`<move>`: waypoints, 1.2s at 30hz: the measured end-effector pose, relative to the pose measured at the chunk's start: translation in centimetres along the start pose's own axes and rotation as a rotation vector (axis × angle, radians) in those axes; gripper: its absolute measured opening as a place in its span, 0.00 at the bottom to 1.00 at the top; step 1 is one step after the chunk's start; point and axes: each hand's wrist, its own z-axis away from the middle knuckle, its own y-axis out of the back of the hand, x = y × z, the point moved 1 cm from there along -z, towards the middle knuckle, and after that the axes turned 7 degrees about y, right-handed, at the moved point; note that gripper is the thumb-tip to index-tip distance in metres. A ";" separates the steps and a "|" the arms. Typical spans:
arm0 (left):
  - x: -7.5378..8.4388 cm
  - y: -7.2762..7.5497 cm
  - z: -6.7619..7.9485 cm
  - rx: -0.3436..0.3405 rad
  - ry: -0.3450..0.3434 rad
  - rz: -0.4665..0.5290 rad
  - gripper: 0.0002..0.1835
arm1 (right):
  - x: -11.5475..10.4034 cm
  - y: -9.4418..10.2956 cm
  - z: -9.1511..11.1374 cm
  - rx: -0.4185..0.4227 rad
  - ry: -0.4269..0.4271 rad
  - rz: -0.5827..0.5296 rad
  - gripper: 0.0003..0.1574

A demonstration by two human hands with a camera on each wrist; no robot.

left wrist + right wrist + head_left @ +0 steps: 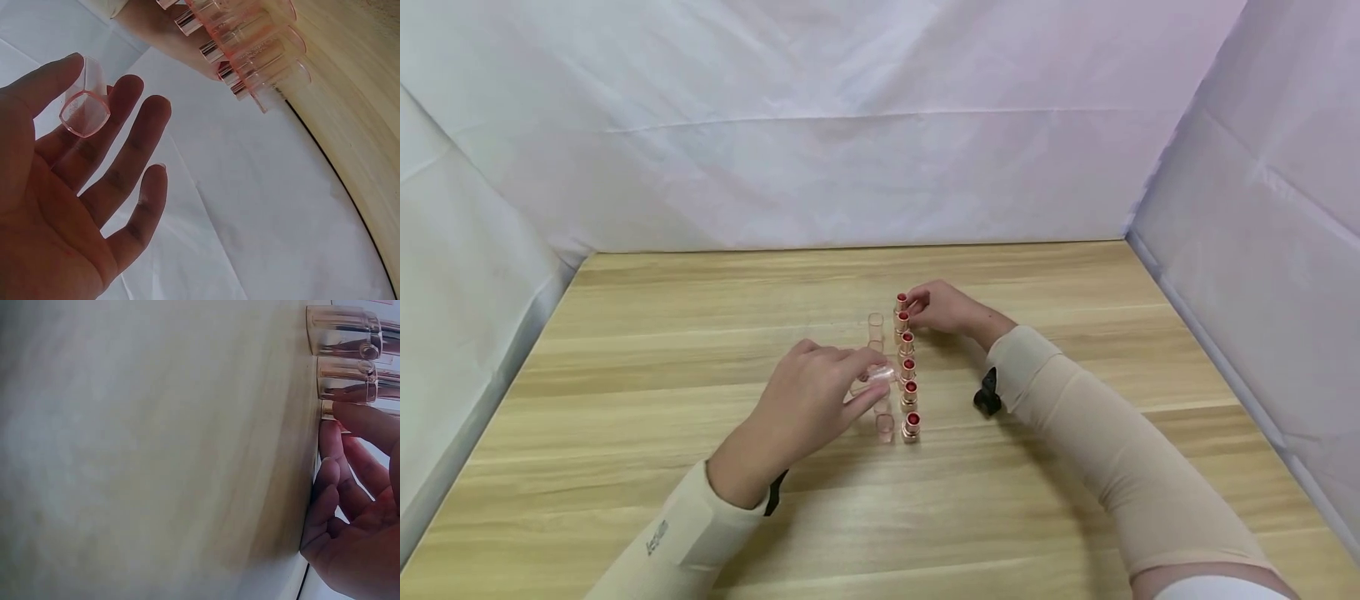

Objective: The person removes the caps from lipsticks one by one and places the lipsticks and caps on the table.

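My left hand (820, 392) pinches a clear pinkish lipstick cap (87, 115) between thumb and index finger; its other fingers are spread in the left wrist view. The cap is tilted above a column of standing clear caps (885, 428). Just right of these, uncapped lipstick tubes (912, 427) stand upright in a row, each with a red tip and a shiny rose-gold collar. At the row's far end, my right hand (946, 307) holds the low part of the farthest lipstick tube (902, 301). Its thumb and fingertips meet around the clear base in the right wrist view.
Everything stands on a wood-grain table (625, 333). White cloth (850, 183) hangs behind the table and at both sides. Black wrist devices (988, 394) sit under the beige sleeves. The left forearm and hand partly cover the middle caps.
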 end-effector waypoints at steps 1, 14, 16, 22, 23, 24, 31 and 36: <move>-0.1 0.0 0.0 -0.001 0.008 -0.001 0.13 | 0.0 0.0 0.0 -0.001 0.000 -0.003 0.16; -4.0 0.0 -0.9 -0.056 0.289 0.206 0.15 | -0.4 -1.1 -1.2 -0.018 0.007 0.007 0.16; -5.1 0.0 -1.5 -0.080 0.342 0.265 0.15 | -0.4 -1.3 -1.4 -0.018 0.003 0.007 0.15; -8.3 -1.2 -4.0 -0.190 0.421 0.303 0.16 | -0.6 -1.5 -1.6 -0.021 0.005 0.011 0.17; -8.7 -1.5 -4.3 -0.211 0.430 0.297 0.16 | -0.6 -1.5 -1.7 -0.022 0.009 0.011 0.17; -9.1 -1.8 -4.7 -0.231 0.438 0.295 0.16 | -0.6 -1.5 -1.7 -0.022 0.013 0.007 0.17; -11.2 -4.5 -6.4 -0.366 0.501 0.354 0.17 | -0.5 -1.9 -1.6 -0.030 -0.004 -0.009 0.15; -11.9 -6.2 -7.1 -0.405 0.513 0.411 0.15 | -0.5 -2.1 -1.3 -0.031 -0.018 -0.008 0.16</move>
